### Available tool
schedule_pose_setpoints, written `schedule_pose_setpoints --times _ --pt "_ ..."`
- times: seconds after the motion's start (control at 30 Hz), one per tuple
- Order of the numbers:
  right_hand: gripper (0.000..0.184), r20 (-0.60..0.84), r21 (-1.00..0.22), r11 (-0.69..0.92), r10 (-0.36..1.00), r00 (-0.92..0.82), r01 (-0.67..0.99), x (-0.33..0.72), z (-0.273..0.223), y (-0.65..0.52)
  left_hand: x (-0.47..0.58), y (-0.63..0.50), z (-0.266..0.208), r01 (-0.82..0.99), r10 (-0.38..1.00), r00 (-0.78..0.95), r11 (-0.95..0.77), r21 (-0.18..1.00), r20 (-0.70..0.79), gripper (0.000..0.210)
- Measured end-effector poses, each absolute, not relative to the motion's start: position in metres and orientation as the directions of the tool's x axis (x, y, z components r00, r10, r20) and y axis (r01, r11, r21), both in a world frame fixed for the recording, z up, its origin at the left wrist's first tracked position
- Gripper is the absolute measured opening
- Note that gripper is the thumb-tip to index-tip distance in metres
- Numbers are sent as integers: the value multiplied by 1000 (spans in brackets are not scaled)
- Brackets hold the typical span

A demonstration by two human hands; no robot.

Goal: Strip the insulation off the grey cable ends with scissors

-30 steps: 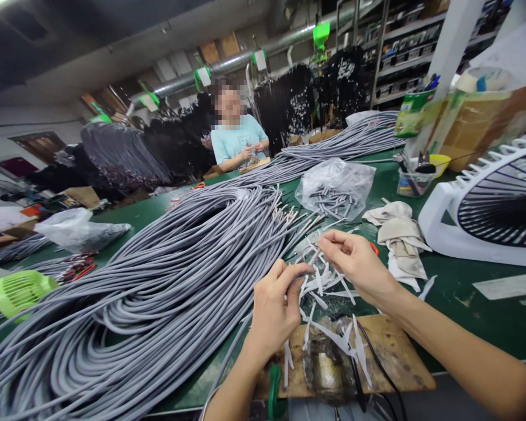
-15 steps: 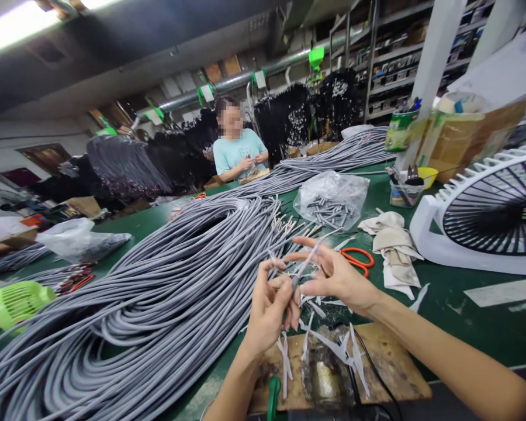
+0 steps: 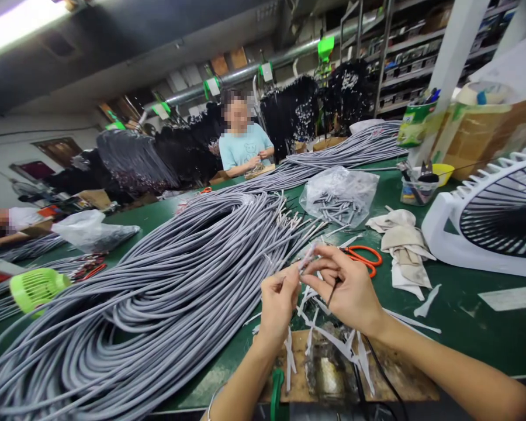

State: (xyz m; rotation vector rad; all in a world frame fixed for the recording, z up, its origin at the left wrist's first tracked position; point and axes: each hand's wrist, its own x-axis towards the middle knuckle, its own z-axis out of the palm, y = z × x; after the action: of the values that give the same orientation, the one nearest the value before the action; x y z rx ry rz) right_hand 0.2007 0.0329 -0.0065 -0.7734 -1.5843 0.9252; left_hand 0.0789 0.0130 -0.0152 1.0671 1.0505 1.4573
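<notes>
My left hand point(image 3: 280, 301) is closed, thumb and forefinger pinching a short grey cable end. A pale, whitish tip point(image 3: 307, 257) of that cable sticks out past the fingertips. From the other side, my right hand point(image 3: 350, 292) pinches this tip between thumb and fingers. Something thin and dark point(image 3: 332, 292) shows under the right fingers; I cannot make out what it is. Both hands are above a wooden board point(image 3: 403, 374), which carries a small metal block point(image 3: 328, 374) and hanging white strips point(image 3: 363, 362).
A big coil of grey cables point(image 3: 158, 304) covers the left. Behind my hands lie a plastic bag of grey pieces point(image 3: 339, 196) and orange-handled scissors point(image 3: 368, 257). Gloves point(image 3: 403, 245) and a white fan point(image 3: 447, 234) stand right. A person point(image 3: 245, 146) sits opposite.
My right hand's spread fingers have closed on the pale cable tip, which stood out long before. Both hands have drawn closer together, and the view has shifted slightly left.
</notes>
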Motion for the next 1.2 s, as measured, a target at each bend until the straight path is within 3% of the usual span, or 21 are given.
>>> schedule_pose_setpoints --times 0.27,0.37,0.47,0.57,0.63,0.93,1.1,1.2 --pt "24 447 -840 498 860 -245 216 209 -5 44 68 20 -12 -317 930 -368 -136 939 10 30" --pt "21 525 -798 501 851 -21 335 219 -1 51 72 21 -17 -303 918 -395 -110 946 -20 32" --pt "17 716 -667 563 664 214 488 222 0 47 77 21 -22 -240 908 -418 -115 964 5 32" --pt "16 844 -439 727 536 -36 528 214 -7 38 79 19 -22 -169 897 -439 -144 975 56 31" --pt "19 832 -352 802 504 -231 482 205 -14 35 79 17 -21 -132 889 -447 -175 976 99 31" --pt "17 650 -545 765 644 -403 343 200 -15 36 59 23 -15 157 789 -510 -307 939 343 31" --pt "18 596 -598 724 689 -413 345 204 -11 31 27 39 -8 -87 691 -695 -358 930 200 33" --pt "19 582 -644 687 726 -366 337 202 -12 30 20 38 -1 -140 716 -676 -356 924 174 39"
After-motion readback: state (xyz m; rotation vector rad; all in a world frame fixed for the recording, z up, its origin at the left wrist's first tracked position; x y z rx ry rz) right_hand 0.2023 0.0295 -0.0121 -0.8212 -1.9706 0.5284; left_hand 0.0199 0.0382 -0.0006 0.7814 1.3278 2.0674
